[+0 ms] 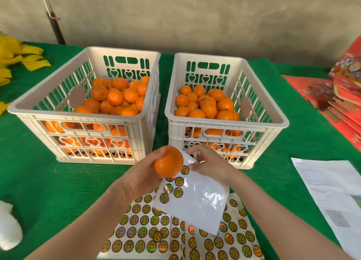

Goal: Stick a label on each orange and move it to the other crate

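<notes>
Green bench (39, 181) fills the frame edge to edge. Two white slotted crates sit side by side at mid-frame: left crate (58, 116) is heaped with oranges, right crate (224, 123) is about as full, and some fruit there shows dark round labels through the slots, so probably the receiving crate. Flat label sheets (146, 230) are spread at bottom centre. A printed paper (332, 191) lies at right, red packaging (341, 88) is at upper right, yellow scraps (19, 58) at upper left, and a white lump (7, 226) at lower left, which can't be identified. A held sheet (195, 197), mostly stripped, hangs tilted above the flat ones, with a few labels (178, 192) left down its left edge. Left hand (140, 177) has its fingers curled round one orange (169, 162), lifted off the bench at centre frame, in front of the gap between the crates. Right hand (209, 162) is just right of the orange, its fingers bent and pinching the sheet's top edge; can't tell whether a label is already on a fingertip. Key relation: the remaining labels sit directly below the orange and down-left of the right hand, with the orange overlapping the sheet's upper left corner. No label shows on the orange's visible side. The right crate is up-right of the orange, nearer the right hand, so the left hand would have to cross over.
</notes>
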A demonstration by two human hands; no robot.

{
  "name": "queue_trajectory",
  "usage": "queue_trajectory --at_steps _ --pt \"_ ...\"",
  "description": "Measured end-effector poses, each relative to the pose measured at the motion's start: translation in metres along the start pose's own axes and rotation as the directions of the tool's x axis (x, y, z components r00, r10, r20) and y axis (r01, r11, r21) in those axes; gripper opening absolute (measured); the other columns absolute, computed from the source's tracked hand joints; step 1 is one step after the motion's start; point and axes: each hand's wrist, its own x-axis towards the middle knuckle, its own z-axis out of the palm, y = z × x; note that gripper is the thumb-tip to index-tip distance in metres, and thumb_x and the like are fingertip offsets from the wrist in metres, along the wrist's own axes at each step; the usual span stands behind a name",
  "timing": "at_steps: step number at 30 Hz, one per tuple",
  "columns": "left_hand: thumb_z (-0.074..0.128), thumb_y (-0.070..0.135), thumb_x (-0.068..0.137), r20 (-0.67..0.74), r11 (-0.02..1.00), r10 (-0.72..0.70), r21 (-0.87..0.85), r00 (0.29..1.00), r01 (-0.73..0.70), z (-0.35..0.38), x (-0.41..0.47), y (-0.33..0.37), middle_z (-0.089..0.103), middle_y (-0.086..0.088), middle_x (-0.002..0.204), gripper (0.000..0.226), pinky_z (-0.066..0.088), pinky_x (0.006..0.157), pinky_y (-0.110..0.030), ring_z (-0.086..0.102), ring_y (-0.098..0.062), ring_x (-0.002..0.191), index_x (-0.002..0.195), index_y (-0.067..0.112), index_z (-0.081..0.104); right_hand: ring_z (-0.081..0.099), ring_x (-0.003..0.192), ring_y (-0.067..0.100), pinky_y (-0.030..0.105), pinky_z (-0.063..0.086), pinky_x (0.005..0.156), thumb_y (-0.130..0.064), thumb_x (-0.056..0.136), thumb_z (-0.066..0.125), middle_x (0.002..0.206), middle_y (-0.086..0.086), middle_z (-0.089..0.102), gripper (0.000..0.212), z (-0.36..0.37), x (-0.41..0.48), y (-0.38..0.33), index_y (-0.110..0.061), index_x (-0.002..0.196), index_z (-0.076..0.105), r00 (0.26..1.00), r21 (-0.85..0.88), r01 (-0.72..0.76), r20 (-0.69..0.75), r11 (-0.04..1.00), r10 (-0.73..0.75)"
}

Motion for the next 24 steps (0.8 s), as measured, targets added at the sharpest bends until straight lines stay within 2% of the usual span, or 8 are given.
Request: queue_trajectory --at_steps 2,4,5,7,10,14,18,24 --pt "0.092 0.051 0.027 -0.017 0.999 -0.015 -0.05 1.0 0.014 0.0 0.005 -0.003 0.07 -0.011 0.106 0.107 0.05 0.083 -0.037 0.065 -0.028 0.098 0.122 0.019 0.056 0.052 0.094 0.014 0.022 0.045 0.076 -0.014 0.085 0.068 0.103 -0.006 0.053 0.033 0.006 -0.006 0.005 -0.024 0.11 0.049 0.99 -0.102 0.081 -0.107 0.991 -0.092" --pt "0.083 0.051 0.052 -0.02 0.994 -0.055 -0.099 0.998 0.053 -0.003 0.008 -0.007 0.061 -0.017 0.124 0.094 0.041 0.103 -0.046 0.057 -0.034 0.114 0.132 0.016 0.05 0.049 0.103 0.013 0.02 0.04 0.087 -0.011 0.084 0.069 0.113 -0.001 0.055 0.031 0.011 -0.012 0.01 -0.019 0.108 0.052 0.944 -0.24 0.23 -0.18 0.943 -0.276" --pt "0.077 0.05 0.062 -0.022 0.991 -0.073 -0.115 0.997 0.07 -0.004 0.008 -0.008 0.058 -0.019 0.128 0.086 0.038 0.106 -0.047 0.054 -0.036 0.118 0.135 0.016 0.048 0.046 0.11 0.013 0.021 0.036 0.095 -0.008 0.083 0.069 0.118 0.001 0.054 0.028 0.013 -0.015 0.014 -0.015 0.108 0.057 0.917 -0.303 0.295 -0.176 0.906 -0.358" --pt "0.072 0.048 0.07 -0.03 0.988 -0.093 -0.13 0.995 0.088 -0.004 0.009 -0.01 0.062 -0.018 0.122 0.074 0.044 0.097 -0.042 0.058 -0.033 0.111 0.133 0.016 0.05 0.039 0.122 0.014 0.022 0.026 0.106 -0.006 0.083 0.068 0.127 0.004 0.05 0.024 0.015 -0.019 0.019 -0.012 0.105 0.067 0.882 -0.374 0.365 -0.154 0.852 -0.445" --pt "0.065 0.05 0.069 -0.017 0.981 -0.124 -0.155 0.992 0.12 -0.003 0.009 -0.012 0.064 -0.018 0.118 0.072 0.047 0.088 -0.04 0.061 -0.033 0.106 0.131 0.016 0.051 0.042 0.122 0.015 0.012 0.021 0.104 -0.007 0.083 0.069 0.127 0.007 0.052 0.013 0.018 -0.024 0.022 -0.013 0.093 0.074 0.864 -0.337 0.402 -0.167 0.851 -0.475" --pt "0.072 0.054 0.064 -0.014 0.98 -0.141 -0.143 0.99 0.138 -0.005 0.01 -0.014 0.057 -0.019 0.129 0.084 0.04 0.104 -0.042 0.053 -0.035 0.12 0.134 0.016 0.048 0.048 0.118 0.021 0.027 0.033 0.103 -0.007 0.082 0.07 0.121 0.008 0.057 0.017 0.02 -0.026 0.025 -0.01 0.099 0.072 0.877 -0.344 0.402 -0.12 0.849 -0.465" --pt "0.06 0.051 0.071 -0.006 0.977 -0.171 -0.131 0.985 0.169 -0.003 0.01 -0.014 0.063 -0.017 0.119 0.067 0.047 0.086 -0.036 0.059 -0.032 0.107 0.128 0.017 0.051 0.042 0.119 0.013 0.005 0.017 0.099 -0.009 0.085 0.067 0.124 0.003 0.054 0.016 0.022 -0.026 0.028 -0.015 0.099 0.073 0.883 -0.401 0.39 -0.094 0.829 -0.461" --pt "0.064 0.051 0.067 -0.047 0.984 -0.169 -0.059 0.984 0.166 -0.003 0.012 -0.017 0.062 -0.014 0.117 0.061 0.044 0.084 -0.035 0.057 -0.028 0.107 0.12 0.021 0.054 0.051 0.113 0.016 0.02 0.034 0.095 -0.01 0.081 0.07 0.113 0.003 0.059 0.003 0.021 -0.032 0.029 -0.01 0.079 0.067 0.856 -0.378 0.451 -0.073 0.808 -0.512"
